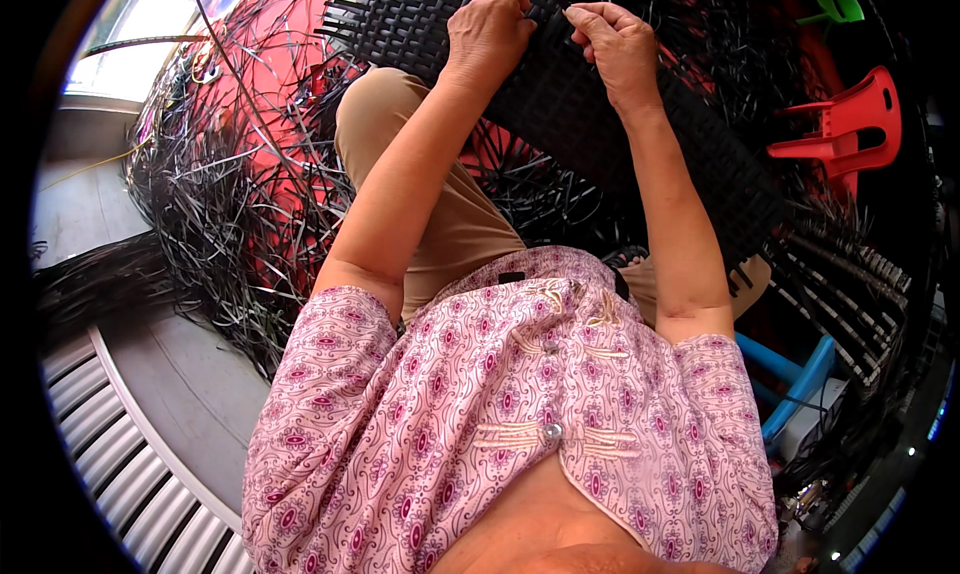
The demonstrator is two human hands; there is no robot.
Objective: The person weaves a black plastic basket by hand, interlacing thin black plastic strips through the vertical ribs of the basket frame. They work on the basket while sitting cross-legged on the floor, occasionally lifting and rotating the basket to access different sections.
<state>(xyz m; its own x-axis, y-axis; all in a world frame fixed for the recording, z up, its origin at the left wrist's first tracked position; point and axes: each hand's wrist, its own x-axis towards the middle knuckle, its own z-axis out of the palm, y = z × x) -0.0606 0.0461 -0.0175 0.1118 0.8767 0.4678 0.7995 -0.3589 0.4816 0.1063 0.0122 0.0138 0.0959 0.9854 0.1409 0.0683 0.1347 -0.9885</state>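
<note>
A long panel woven from flat black strips [395, 19] lies slantwise across my lap and beyond my knee. Loose strip ends stick out at its upper left end. My left hand [490, 36] is closed at the panel's far edge, with the fingers curled away from view. What it grips is hidden. Just to the right, my right hand [618, 49] makes a pinch with thumb and forefinger above the weave. Anything between those fingertips is too small and dark to tell from the black panel behind.
Tangled black strips [240, 189] cover much of the red floor [283, 94]. At the right stand a red plastic chair [860, 124], a green plastic chair [840, 4] and a blue frame [805, 379]. A slatted metal bench [130, 464] is at the lower left.
</note>
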